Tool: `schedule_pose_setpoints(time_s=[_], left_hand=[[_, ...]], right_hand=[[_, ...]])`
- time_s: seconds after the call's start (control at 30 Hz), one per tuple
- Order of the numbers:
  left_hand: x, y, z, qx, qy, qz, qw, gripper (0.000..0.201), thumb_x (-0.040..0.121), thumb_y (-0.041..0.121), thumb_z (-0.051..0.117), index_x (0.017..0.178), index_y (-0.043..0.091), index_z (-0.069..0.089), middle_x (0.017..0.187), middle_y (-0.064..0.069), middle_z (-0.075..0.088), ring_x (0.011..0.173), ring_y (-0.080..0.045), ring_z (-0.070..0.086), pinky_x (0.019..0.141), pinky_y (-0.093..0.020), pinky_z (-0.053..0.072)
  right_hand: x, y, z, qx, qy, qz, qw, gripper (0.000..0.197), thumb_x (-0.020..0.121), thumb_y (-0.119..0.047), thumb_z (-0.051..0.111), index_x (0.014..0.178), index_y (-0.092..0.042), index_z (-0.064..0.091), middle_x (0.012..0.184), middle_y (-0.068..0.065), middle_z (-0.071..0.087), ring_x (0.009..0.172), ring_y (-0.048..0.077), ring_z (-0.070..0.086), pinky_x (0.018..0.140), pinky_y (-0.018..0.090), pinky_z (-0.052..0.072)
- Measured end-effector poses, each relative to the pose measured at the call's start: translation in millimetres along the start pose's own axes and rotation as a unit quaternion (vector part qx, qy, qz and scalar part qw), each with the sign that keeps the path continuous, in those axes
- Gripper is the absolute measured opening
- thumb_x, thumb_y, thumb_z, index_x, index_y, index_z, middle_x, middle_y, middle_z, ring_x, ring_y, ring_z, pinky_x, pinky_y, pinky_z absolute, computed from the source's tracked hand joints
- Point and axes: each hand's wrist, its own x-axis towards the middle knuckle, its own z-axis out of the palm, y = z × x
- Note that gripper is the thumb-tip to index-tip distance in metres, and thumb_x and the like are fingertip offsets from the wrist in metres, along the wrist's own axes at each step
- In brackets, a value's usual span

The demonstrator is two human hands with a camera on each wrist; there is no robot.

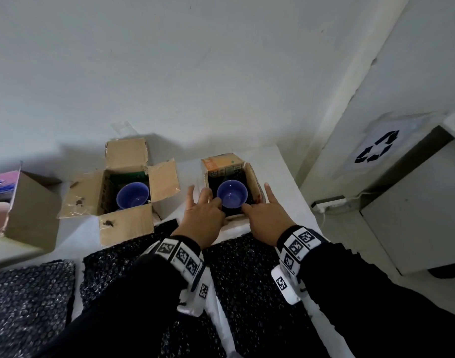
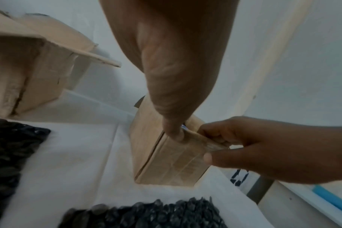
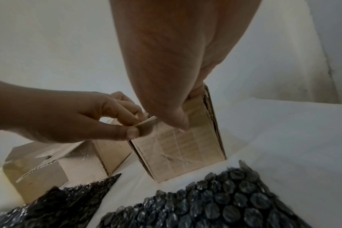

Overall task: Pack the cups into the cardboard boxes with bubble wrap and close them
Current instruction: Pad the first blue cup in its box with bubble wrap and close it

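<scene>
A small cardboard box (image 1: pixel 254 182) stands open on the white table, lined with dark wrap, with a blue cup (image 1: pixel 232 196) upright inside. Both hands are at its near flap (image 3: pixel 146 123). My left hand (image 1: pixel 211 202) pinches the flap between thumb and fingers. My right hand (image 1: pixel 249 206) grips it from the right, its thumb (image 3: pixel 181 121) on the box's front wall. To the left, a larger box (image 1: pixel 123 228) has its flaps spread and holds a second blue cup (image 1: pixel 132 196). Black bubble wrap sheets (image 1: pixel 247 280) lie in front of the boxes.
A third cardboard box (image 1: pixel 33 210) lies on its side at the far left beside a pink packet (image 1: pixel 2 187). The wall runs just behind the boxes. The table edge (image 1: pixel 296 182) drops off at the right, where a bin with a recycling sign (image 1: pixel 376 151) and a power strip (image 1: pixel 329 202) sit.
</scene>
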Motion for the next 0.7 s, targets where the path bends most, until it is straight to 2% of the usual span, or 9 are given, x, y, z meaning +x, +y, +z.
schedule_pose_setpoints(time_s=[0.1, 0.17, 0.27, 0.33, 0.4, 0.47, 0.53, 0.6, 0.7], left_hand=[[0.9, 0.9, -1.0, -0.012, 0.022, -0.023, 0.999, 0.029, 0.098, 0.025, 0.045, 0.125, 0.030, 0.053, 0.123, 0.007, 0.060, 0.135, -0.032, 0.026, 0.110, -0.066, -0.003], [-3.3, 2.7, 2.8, -0.021, 0.044, -0.032, 0.998, 0.037, 0.093, 0.014, 0.045, 0.128, 0.027, 0.045, 0.120, 0.006, 0.062, 0.137, -0.031, 0.025, 0.111, -0.065, -0.004], [-5.5, 5.2, 5.8, -0.011, 0.046, -0.030, 0.998, 0.034, 0.090, 0.012, 0.043, 0.119, 0.028, 0.052, 0.122, 0.006, 0.060, 0.141, -0.030, 0.019, 0.111, -0.065, -0.005], [0.3, 2.2, 5.0, -0.005, 0.048, -0.030, 0.998, 0.032, 0.091, 0.015, 0.045, 0.116, 0.031, 0.057, 0.127, 0.005, 0.058, 0.141, -0.028, 0.018, 0.111, -0.065, -0.003], [5.8, -2.5, 6.3, -0.003, 0.056, -0.029, 0.998, 0.030, 0.091, 0.018, 0.046, 0.113, 0.034, 0.060, 0.127, 0.008, 0.057, 0.141, -0.026, 0.019, 0.112, -0.062, 0.003], [8.3, -5.4, 9.7, -0.002, 0.062, -0.026, 0.998, 0.031, 0.092, 0.018, 0.046, 0.113, 0.034, 0.061, 0.123, 0.012, 0.060, 0.140, -0.026, 0.020, 0.112, -0.057, 0.013], [6.9, -3.7, 15.5, -0.007, 0.078, -0.028, 0.997, 0.031, 0.092, 0.016, 0.044, 0.113, 0.032, 0.062, 0.121, 0.012, 0.061, 0.140, -0.026, 0.021, 0.110, -0.050, 0.019], [4.0, 0.9, 22.9, -0.022, 0.104, -0.026, 0.994, 0.035, 0.090, 0.012, 0.046, 0.117, 0.028, 0.060, 0.128, 0.008, 0.058, 0.141, -0.027, 0.021, 0.109, -0.045, 0.024], [-2.0, 5.7, 32.2, -0.089, 0.180, -0.013, 0.980, 0.050, 0.081, 0.012, 0.062, 0.128, 0.025, 0.053, 0.144, -0.002, 0.046, 0.141, -0.028, 0.027, 0.107, -0.044, 0.030]], right_hand=[[1.4, 4.3, -1.8, -0.002, 0.013, -0.019, 1.000, 0.045, 0.087, -0.006, 0.043, 0.128, -0.021, 0.053, 0.098, 0.000, 0.068, 0.109, 0.022, 0.058, 0.117, 0.054, -0.010], [-0.3, 9.7, 4.2, -0.007, 0.061, -0.038, 0.997, 0.041, 0.085, -0.004, 0.043, 0.121, -0.018, 0.060, 0.102, 0.004, 0.069, 0.114, 0.026, 0.056, 0.119, 0.051, -0.001], [0.0, 10.8, 15.4, 0.034, 0.082, -0.040, 0.995, 0.039, 0.081, -0.005, 0.036, 0.107, -0.017, 0.062, 0.097, 0.005, 0.070, 0.107, 0.027, 0.059, 0.120, 0.044, 0.006], [-0.7, 9.1, 22.8, 0.065, 0.101, -0.042, 0.992, 0.039, 0.078, -0.001, 0.049, 0.111, -0.017, 0.061, 0.104, 0.004, 0.068, 0.111, 0.025, 0.057, 0.120, 0.045, 0.011], [-12.0, 10.9, 32.1, 0.106, 0.197, -0.044, 0.974, 0.045, 0.071, 0.000, 0.063, 0.114, -0.015, 0.062, 0.112, 0.005, 0.065, 0.111, 0.026, 0.057, 0.112, 0.044, 0.029], [-36.5, 13.3, 50.7, 0.134, 0.284, -0.013, 0.949, 0.035, 0.075, -0.012, 0.068, 0.110, -0.014, 0.062, 0.111, 0.006, 0.061, 0.105, 0.030, 0.056, 0.097, 0.041, 0.039], [-65.1, 10.8, 76.4, 0.128, 0.259, 0.063, 0.955, 0.035, 0.080, -0.040, 0.067, 0.107, -0.018, 0.061, 0.113, 0.005, 0.058, 0.106, 0.032, 0.055, 0.092, 0.043, 0.036], [-85.0, 6.7, 102.4, 0.127, 0.162, 0.158, 0.966, 0.054, 0.074, -0.066, 0.061, 0.108, -0.024, 0.061, 0.118, 0.002, 0.054, 0.111, 0.030, 0.050, 0.093, 0.046, 0.033], [-91.1, -1.6, 117.7, 0.214, 0.118, 0.204, 0.948, 0.038, 0.077, -0.061, 0.065, 0.100, -0.031, 0.063, 0.115, -0.006, 0.054, 0.111, 0.024, 0.045, 0.091, 0.042, 0.033]])
